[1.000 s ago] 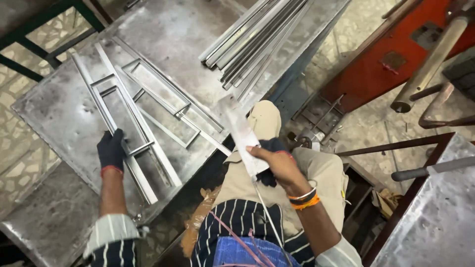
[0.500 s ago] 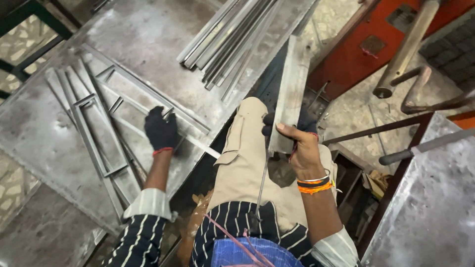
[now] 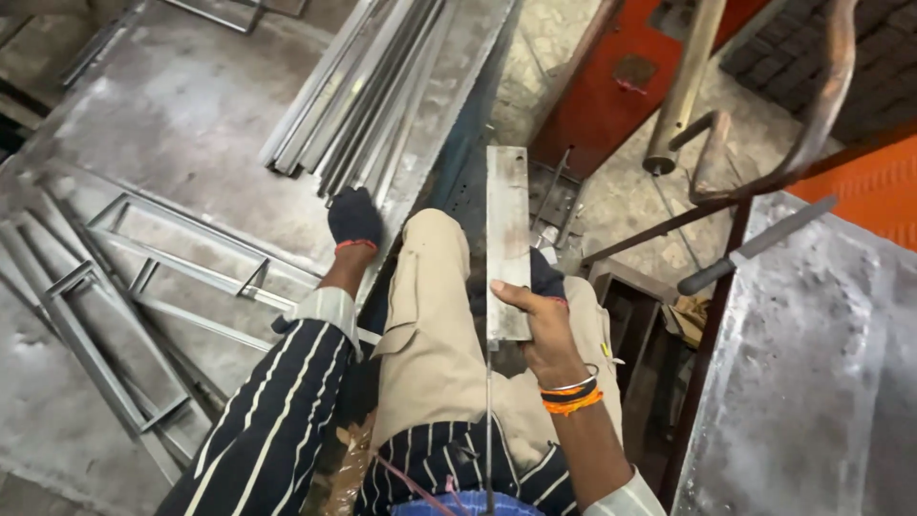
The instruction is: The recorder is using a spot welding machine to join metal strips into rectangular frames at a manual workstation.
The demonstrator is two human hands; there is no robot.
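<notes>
steel, flat and grey: the metal strip [image 3: 507, 239] stands nearly upright in my right hand [image 3: 537, 320], which is bare and closed around its lower end, thumb across the face and fingers behind. it rises away from my hand over my knee, its top end free in the air. i judge it stiff and fairly light for its length, with hard edges that could bite a bare palm, and top-heavy when held this low; a grip nearer the middle would steady it. the face looks smooth, so it may slip if my hold loosens.

my left hand [image 3: 354, 218] wears a dark glove and presses down on the edge of the metal surface [image 3: 191, 124], fingers at the near ends of the bundle of long bars [image 3: 382, 86]. whether it grips one or only rests there i cannot tell.

further left of that hand lie welded frames [image 3: 143, 287], flat on the surface. to the right of my right hand a second metal surface [image 3: 812, 363] stands close, with a dark rod [image 3: 755, 247] jutting over its corner. beyond the strip's top are a pipe [image 3: 680, 86], curved tubing and an orange-red panel [image 3: 611, 86], all crowding any swing forward or right.
</notes>
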